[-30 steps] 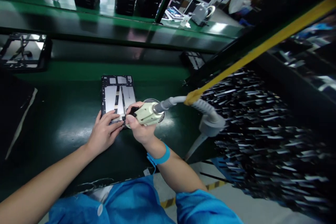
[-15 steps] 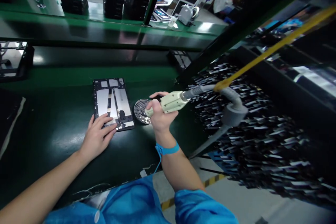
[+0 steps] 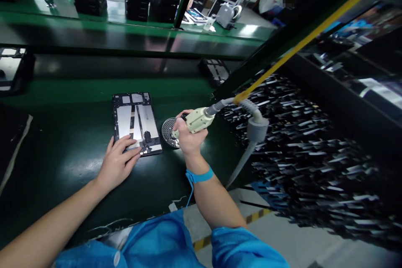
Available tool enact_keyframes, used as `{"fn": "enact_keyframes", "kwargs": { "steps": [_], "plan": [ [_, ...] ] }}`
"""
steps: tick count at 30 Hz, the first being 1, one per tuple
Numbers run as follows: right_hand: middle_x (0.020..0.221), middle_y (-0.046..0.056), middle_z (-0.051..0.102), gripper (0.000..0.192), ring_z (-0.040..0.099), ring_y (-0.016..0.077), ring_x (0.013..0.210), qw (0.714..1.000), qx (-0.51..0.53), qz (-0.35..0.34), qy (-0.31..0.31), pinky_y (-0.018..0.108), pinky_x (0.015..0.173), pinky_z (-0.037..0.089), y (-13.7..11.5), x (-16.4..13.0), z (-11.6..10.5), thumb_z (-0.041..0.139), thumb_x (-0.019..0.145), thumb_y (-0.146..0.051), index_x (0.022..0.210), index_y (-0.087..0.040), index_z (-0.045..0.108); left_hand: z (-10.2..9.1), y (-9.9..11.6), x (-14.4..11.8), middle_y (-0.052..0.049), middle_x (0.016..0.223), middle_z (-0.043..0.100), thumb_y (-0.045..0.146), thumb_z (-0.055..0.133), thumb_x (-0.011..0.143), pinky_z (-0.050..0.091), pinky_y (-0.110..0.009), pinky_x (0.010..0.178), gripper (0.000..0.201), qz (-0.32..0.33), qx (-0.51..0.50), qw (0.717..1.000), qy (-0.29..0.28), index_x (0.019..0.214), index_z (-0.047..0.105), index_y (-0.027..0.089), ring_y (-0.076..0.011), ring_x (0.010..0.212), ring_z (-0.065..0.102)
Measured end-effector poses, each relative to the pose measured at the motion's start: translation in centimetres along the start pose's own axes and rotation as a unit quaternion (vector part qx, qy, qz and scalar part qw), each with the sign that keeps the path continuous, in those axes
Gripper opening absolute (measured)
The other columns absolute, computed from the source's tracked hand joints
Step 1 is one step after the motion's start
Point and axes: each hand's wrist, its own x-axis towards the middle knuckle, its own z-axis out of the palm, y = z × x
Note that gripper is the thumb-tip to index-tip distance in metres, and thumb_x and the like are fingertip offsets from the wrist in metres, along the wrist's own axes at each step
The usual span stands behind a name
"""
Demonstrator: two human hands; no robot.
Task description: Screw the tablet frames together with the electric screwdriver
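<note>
An opened tablet (image 3: 124, 120), its silver inner plates and ribbon cable showing, lies flat on the green work surface. My left hand (image 3: 117, 160) rests on its near left corner with the fingers spread out. Just right of the tablet is a round black dish (image 3: 168, 127) with a perforated face and small shiny screws along its near side. My right hand (image 3: 189, 142) is wrapped round a pale green electric screwdriver (image 3: 201, 119). The tool's front end is over the dish; its tip is hidden by my fingers.
A grey cable with a cylindrical weight (image 3: 257, 129) hangs from a yellow strap (image 3: 292, 50). Densely packed black and silver parts (image 3: 307, 159) fill the right side. Other devices (image 3: 216, 71) sit beyond, and black stacks (image 3: 137, 0) stand on the far bench near a person in pink.
The screwdriver has shifted slightly left and its cable and weight have swung left. My left hand keeps its place on the tablet.
</note>
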Motion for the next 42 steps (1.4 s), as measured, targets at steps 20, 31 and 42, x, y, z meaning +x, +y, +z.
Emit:
{"fn": "enact_keyframes", "kwargs": {
  "steps": [20, 31, 42],
  "plan": [
    [0.099, 0.002, 0.068, 0.026, 0.065, 0.0117, 0.064, 0.969, 0.159, 0.031, -0.187, 0.03, 0.06, 0.059, -4.2, -5.4, 5.2, 0.074, 0.087, -0.032, 0.11, -0.025, 0.063, 0.3, -0.1, 0.0, -0.011, 0.135, 0.068, 0.032, 0.071, 0.093, 0.026, -0.065, 0.122, 0.037, -0.017, -0.019, 0.999, -0.025, 0.129, 0.066, 0.025, -0.0332, 0.139, 0.054],
    [0.098, 0.002, 0.067, 0.027, 0.069, 0.015, 0.072, 0.968, 0.157, 0.034, -0.195, 0.034, 0.068, 0.062, -3.6, -5.7, 5.5, 0.074, 0.088, -0.034, 0.111, -0.025, 0.063, 0.4, -0.1, 0.0, -0.011, 0.136, 0.067, 0.033, 0.07, 0.094, 0.025, -0.065, 0.123, 0.038, -0.025, -0.018, 0.999, -0.031, 0.131, 0.066, 0.027, -0.0325, 0.139, 0.053],
    [0.09, 0.001, 0.068, 0.029, 0.065, 0.0142, 0.066, 0.965, 0.136, 0.042, -0.218, 0.032, 0.064, 0.061, -3.8, -6.2, 5.4, 0.077, 0.084, -0.032, 0.109, -0.025, 0.065, 0.6, -0.3, -0.1, -0.013, 0.141, 0.064, 0.029, 0.066, 0.095, 0.028, -0.065, 0.122, 0.04, -0.016, -0.005, 0.999, -0.027, 0.134, 0.063, 0.026, -0.0327, 0.14, 0.053]
  ]
}}
